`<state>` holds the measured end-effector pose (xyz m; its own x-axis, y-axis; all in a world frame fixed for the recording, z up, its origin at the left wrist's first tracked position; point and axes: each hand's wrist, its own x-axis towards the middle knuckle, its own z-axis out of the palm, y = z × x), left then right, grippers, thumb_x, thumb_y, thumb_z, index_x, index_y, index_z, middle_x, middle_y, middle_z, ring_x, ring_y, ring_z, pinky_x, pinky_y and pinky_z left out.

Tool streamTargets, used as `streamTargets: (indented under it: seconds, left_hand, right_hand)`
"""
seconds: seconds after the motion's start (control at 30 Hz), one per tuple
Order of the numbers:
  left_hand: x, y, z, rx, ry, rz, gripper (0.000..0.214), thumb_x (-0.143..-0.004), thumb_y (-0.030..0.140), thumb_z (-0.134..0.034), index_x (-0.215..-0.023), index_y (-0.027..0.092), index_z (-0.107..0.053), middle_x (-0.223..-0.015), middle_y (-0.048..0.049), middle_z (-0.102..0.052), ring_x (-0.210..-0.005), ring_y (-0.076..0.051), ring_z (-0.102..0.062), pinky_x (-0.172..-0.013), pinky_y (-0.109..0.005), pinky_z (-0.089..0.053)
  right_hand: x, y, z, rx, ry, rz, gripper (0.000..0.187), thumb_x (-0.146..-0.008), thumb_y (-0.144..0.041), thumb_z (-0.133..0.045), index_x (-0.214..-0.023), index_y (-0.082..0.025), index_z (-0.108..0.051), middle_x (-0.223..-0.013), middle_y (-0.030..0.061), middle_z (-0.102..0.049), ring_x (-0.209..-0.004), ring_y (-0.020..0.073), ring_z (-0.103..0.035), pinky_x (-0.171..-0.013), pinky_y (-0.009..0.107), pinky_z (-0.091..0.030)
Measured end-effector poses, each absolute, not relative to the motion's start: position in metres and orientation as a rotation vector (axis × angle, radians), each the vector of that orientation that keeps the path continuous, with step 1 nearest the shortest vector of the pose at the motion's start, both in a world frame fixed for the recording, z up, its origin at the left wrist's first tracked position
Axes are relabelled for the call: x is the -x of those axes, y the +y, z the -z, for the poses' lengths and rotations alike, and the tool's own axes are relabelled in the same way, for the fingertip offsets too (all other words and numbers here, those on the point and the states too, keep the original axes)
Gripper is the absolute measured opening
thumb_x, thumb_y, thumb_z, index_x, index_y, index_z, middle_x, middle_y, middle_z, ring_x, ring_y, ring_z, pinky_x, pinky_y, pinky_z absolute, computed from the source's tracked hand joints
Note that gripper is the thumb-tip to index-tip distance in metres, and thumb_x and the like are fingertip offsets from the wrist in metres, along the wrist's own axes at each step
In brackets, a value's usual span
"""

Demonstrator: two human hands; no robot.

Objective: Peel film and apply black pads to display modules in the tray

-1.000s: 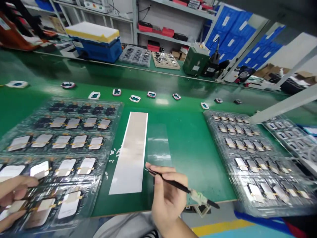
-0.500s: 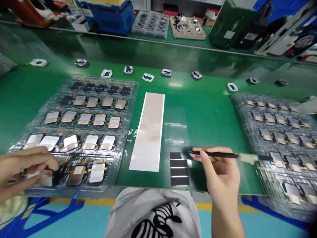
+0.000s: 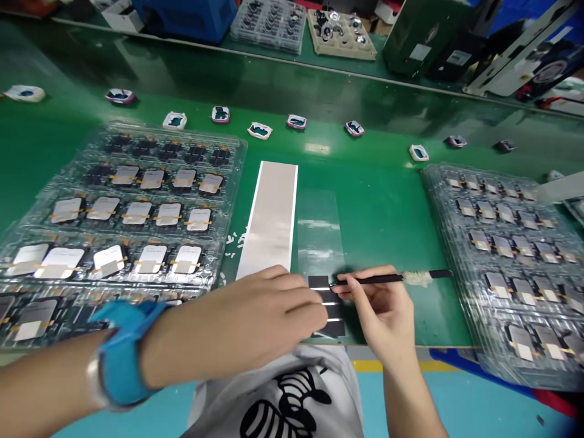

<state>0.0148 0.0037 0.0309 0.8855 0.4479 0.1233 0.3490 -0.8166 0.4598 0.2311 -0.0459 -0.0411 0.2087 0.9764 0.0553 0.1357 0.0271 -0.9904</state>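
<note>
- You had no text before you that could be read.
- The white label (image 3: 415,52) on the green box (image 3: 404,27) at the far edge of the surface was too small and blurred to make out.
- The white label (image 3: 458,58) on the black unit (image 3: 444,64) beside it was equally illegible.
- Your white shirt (image 3: 228,407) bore a black print (image 3: 287,404), a graphic without clear letters.

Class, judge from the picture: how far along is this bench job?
Done: far pockets of the left tray look dark, the rest silvery. In hand: the right hand sets tweezers to the black strips; the left hand rests on them. Left: several strips, and the loaded right tray.
</note>
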Motion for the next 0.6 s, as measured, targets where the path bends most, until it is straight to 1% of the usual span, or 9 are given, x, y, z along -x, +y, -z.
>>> streamTargets:
  seconds: [0.1,0.2,0.3,0.4,0.6]
  left_hand:
    - [-0.025,0.009,-0.011,-2.671,0.449,-0.253,0.012,-0.096,0.014,-0.048,-0.09,0.017,-0.058,-0.118,-0.0068,-0.067,-0.109,-0.022,-0.058,-0.096,-0.037,-0.045]
    - [-0.018,0.009,0.005,-2.663,0.458,-0.268,0.015,-0.098,0.014,-0.044,-0.092,0.016,-0.058,-0.125,-0.0064,-0.064,-0.118,-0.023,-0.055,-0.103,-0.04,-0.041]
    - [-0.017,0.008,0.011,-2.644,0.472,-0.275,0.015,-0.098,0.016,-0.046,-0.092,0.017,-0.06,-0.123,-0.0063,-0.066,-0.119,-0.023,-0.056,-0.103,-0.041,-0.042]
    - [-0.019,0.008,0.011,-2.618,0.485,-0.323,0.014,-0.096,0.015,-0.048,-0.099,0.016,-0.061,-0.12,-0.0074,-0.067,-0.116,-0.022,-0.057,-0.101,-0.04,-0.043]
    - [-0.019,0.008,0.012,-2.622,0.478,-0.308,0.015,-0.097,0.014,-0.047,-0.102,0.015,-0.061,-0.123,-0.0078,-0.066,-0.115,-0.023,-0.057,-0.103,-0.042,-0.041]
  right_hand:
    - [-0.232,-0.047,0.041,1.366,-1.186,-0.944,0.013,-0.085,-0.021,-0.067,-0.092,-0.018,-0.056,-0.086,0.0035,-0.069,-0.07,0.0149,-0.073,-0.066,0.024,-0.064]
    - [-0.232,-0.048,0.04,1.371,-1.188,-0.956,0.013,-0.086,-0.021,-0.066,-0.093,-0.019,-0.056,-0.087,0.0029,-0.069,-0.07,0.0148,-0.073,-0.066,0.024,-0.064]
    - [-0.233,-0.048,0.039,1.386,-1.178,-0.957,0.012,-0.086,-0.021,-0.066,-0.093,-0.018,-0.056,-0.088,0.0029,-0.069,-0.072,0.0149,-0.073,-0.066,0.024,-0.064]
    - [-0.234,-0.048,0.039,1.38,-1.185,-0.953,0.012,-0.086,-0.021,-0.067,-0.092,-0.018,-0.057,-0.087,0.0026,-0.069,-0.072,0.0155,-0.074,-0.067,0.025,-0.064]
    - [-0.233,-0.047,0.041,1.383,-1.18,-0.951,0.012,-0.086,-0.02,-0.066,-0.092,-0.018,-0.057,-0.086,0.0025,-0.069,-0.072,0.0164,-0.074,-0.067,0.026,-0.065]
